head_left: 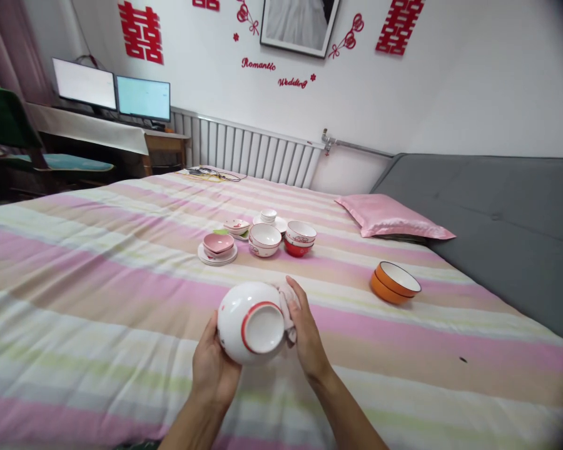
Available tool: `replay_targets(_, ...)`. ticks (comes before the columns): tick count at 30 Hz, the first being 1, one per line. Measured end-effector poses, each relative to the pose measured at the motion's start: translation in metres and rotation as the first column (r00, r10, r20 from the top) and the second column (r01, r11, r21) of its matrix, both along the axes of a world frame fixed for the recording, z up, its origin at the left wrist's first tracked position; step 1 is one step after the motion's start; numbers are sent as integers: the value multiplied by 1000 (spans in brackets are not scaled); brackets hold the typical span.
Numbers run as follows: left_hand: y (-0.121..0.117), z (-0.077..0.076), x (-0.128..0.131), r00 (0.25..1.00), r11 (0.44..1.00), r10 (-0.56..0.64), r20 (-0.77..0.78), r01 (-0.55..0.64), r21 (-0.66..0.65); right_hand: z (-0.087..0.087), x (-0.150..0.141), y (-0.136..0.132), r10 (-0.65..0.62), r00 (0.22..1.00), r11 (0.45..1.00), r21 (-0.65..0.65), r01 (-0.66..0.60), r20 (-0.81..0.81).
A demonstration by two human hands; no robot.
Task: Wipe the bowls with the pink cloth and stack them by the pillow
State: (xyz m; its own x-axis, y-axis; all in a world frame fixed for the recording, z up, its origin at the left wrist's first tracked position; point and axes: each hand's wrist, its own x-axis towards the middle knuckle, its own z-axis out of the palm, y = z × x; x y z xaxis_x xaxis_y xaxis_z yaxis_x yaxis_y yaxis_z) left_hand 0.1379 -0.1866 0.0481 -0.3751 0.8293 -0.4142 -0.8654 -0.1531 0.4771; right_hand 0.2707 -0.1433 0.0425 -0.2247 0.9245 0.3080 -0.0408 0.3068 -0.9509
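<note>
A white bowl (232, 312) with a red ring round its foot is tilted on its side above the bed, its underside turned toward me. My left hand (214, 359) grips it from the lower left, with some fingers hidden behind it. On the other side, my right hand (304, 328) presses a pale pink cloth (288, 307) against the bowl's rim. The bowl's inside is turned away and cannot be seen.
Beyond my hands, on the striped bedspread (136, 275), are a white bowl (264, 240), stacked bowls (301, 232), a pink dish (218, 242) on plates (206, 257) and small white cups (268, 215). Orange bowls (390, 290) stand right, before a pink pillow (394, 215).
</note>
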Motion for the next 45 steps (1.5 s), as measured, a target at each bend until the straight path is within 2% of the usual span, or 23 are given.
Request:
replay_targets(4,3,-2,-14,989,994,-76,125,66,83,-9,-6,-9,-8,985,992,124,-13,170)
replay_targets(7,5,-8,-20,971,972,-148,188,108,207,-21,-11,-14,-105,953,957,289,20,283)
replay_targets(10,7,-15,-24,960,937,-183,212,105,334,-33,-18,-17,-241,916,850,526,39,321)
replay_targets(13,6,-16,-24,959,908,-223,176,139,396,-41,-24,-19,-373,859,724,689,33,351)
replay_targets(16,4,-11,-20,965,908,-247,92,197,370,-47,-25,-20,-471,791,638,770,-1,391)
replay_targets(18,1,-6,-15,971,925,-237,19,219,310,-49,-24,-21,-498,761,622,783,-20,415)
replay_targets(21,-3,-4,-7,959,933,-242,-149,272,236,-47,-23,-21,-513,747,642,767,7,422)
replay_targets(23,-5,-7,-3,913,921,-252,-320,328,211,-43,-21,-22,-514,756,653,756,39,405)
replay_targets(26,-9,-13,-1,763,899,-256,-593,414,144,-33,-20,-23,-504,784,662,745,81,363)
replay_targets(29,-12,-16,1,574,880,-247,-780,470,67,-22,-18,-25,-491,806,709,689,148,332)
replay_targets(31,-14,-15,2,484,854,-252,-838,519,44,-14,-16,-27,-470,823,758,625,189,321)
replay_targets(35,-15,-12,6,388,795,-250,-887,605,41,0,-12,-27,-414,857,847,475,238,308)
replay_targets(40,-16,-16,9,344,791,-255,-904,612,10,14,3,-19,-316,880,935,275,225,355)
replay_targets(45,-16,-18,7,434,813,-322,-841,582,-11,43,32,-17,-114,935,993,15,116,335)
